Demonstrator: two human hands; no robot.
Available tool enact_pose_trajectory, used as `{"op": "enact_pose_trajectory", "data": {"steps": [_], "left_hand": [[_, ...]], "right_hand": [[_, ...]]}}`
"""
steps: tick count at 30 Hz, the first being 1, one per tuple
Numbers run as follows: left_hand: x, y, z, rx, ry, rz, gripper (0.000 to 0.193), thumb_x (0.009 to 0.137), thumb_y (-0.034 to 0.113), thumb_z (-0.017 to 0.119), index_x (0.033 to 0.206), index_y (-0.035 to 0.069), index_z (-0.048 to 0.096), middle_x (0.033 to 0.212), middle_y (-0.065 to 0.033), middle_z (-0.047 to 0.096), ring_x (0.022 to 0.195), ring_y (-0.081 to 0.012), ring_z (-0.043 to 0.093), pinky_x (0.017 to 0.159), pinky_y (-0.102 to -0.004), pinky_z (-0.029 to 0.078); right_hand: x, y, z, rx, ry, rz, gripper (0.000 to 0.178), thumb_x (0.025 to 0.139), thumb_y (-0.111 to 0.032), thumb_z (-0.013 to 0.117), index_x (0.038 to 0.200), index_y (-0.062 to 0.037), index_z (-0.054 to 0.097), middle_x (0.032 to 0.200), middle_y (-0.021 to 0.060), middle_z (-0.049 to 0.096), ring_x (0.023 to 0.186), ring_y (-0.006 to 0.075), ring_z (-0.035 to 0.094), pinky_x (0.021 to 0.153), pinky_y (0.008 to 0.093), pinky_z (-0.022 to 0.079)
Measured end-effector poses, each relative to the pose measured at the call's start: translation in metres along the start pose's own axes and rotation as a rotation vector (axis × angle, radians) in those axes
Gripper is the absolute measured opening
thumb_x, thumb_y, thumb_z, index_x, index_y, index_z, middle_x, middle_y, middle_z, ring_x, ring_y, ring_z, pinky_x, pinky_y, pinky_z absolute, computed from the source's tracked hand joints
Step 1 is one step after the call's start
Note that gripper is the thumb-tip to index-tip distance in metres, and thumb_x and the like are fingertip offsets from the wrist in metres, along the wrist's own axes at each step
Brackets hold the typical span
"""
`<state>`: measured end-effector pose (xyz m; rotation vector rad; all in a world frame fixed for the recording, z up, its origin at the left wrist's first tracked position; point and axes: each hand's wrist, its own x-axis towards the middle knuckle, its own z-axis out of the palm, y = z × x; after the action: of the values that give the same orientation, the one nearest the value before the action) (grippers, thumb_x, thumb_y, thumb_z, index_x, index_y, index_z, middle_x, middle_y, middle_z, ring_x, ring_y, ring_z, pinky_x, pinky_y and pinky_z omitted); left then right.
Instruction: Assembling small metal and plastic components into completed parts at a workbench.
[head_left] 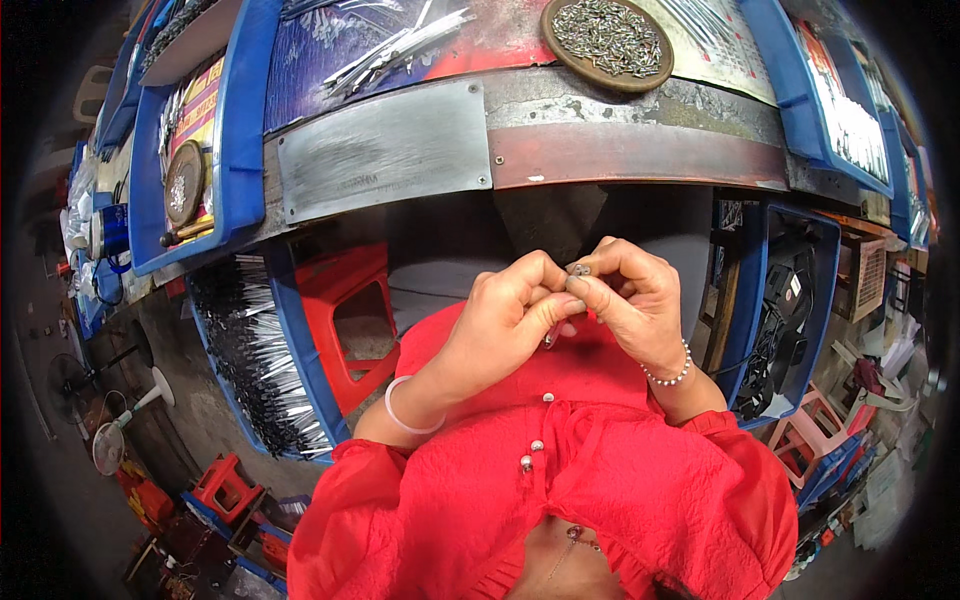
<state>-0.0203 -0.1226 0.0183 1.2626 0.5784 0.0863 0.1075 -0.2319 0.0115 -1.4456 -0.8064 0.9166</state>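
Note:
My left hand [520, 310] and my right hand [633, 303] meet in front of my body, below the bench edge. Both are closed in a pinch, with thumbs and fingertips nearly touching. Whatever lies between them is too small and too covered by the fingers to name; a slight metallic glint shows under the fingertips. Ahead on the bench, a round brown dish [553, 58] is filled with small metal pins [607, 38]. Thin silvery strips [395, 50] lie in a loose pile to the left of the dish.
A bare metal plate [385, 150] is screwed to the bench front. Blue bins [238, 150] stand at both bench ends. Below left, a blue crate holds many black-and-silver rods [272, 350] beside a red stool [345, 310]. A blue crate [830, 260] with black items stands at right.

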Motion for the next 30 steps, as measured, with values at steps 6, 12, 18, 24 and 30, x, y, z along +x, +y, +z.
{"op": "enact_pose_trajectory", "data": {"steps": [6,12,18,24,30], "left_hand": [[0.004,-0.003,-0.004,-0.159,-0.083,-0.104,0.01,0.088,0.006,0.052,0.088,-0.002,0.047,0.074,-0.0121,0.062,0.065,-0.0141,0.062,0.053,-0.0229,0.048],[0.004,-0.006,-0.003,-0.352,-0.127,-0.149,0.012,0.087,0.009,0.055,0.087,0.001,0.046,0.078,-0.0144,0.063,0.069,-0.0177,0.063,0.055,-0.0249,0.05],[0.01,-0.018,-0.004,-0.534,-0.119,-0.231,0.013,0.085,0.008,0.058,0.088,0.003,0.047,0.082,-0.0161,0.064,0.071,-0.0206,0.065,0.058,-0.0262,0.053],[0.014,-0.027,-0.005,-0.643,-0.077,-0.337,0.011,0.083,0.008,0.059,0.088,0.002,0.052,0.082,-0.0165,0.064,0.07,-0.0227,0.066,0.059,-0.0288,0.055],[0.018,-0.032,-0.008,-0.643,-0.072,-0.339,0.011,0.083,0.009,0.06,0.087,0.001,0.052,0.081,-0.0164,0.064,0.07,-0.0224,0.066,0.06,-0.0288,0.055]], "right_hand": [[0.004,0.007,0.001,0.285,-0.009,0.135,0.01,0.083,-0.006,0.06,0.084,0.0025,0.056,0.076,0.0022,0.057,0.068,0.0061,0.053,0.059,0.019,0.043],[0.008,0.012,0.0,0.309,0.001,0.232,0.008,0.082,-0.006,0.061,0.079,-0.0004,0.056,0.073,0.0012,0.058,0.066,0.0042,0.051,0.057,0.0181,0.041],[0.014,0.016,0.001,0.36,0.008,0.357,0.01,0.082,-0.008,0.06,0.076,-0.001,0.056,0.068,0.0001,0.056,0.057,0.0025,0.047,0.049,0.0171,0.036],[0.017,0.032,0.006,0.475,0.054,0.435,0.012,0.082,-0.008,0.061,0.073,-0.0029,0.055,0.064,-0.0021,0.053,0.051,0.0011,0.043,0.043,0.016,0.031],[0.019,0.037,0.008,0.461,0.068,0.433,0.012,0.082,-0.008,0.061,0.072,-0.0033,0.055,0.063,-0.0023,0.053,0.052,0.0011,0.043,0.043,0.016,0.031]]}}
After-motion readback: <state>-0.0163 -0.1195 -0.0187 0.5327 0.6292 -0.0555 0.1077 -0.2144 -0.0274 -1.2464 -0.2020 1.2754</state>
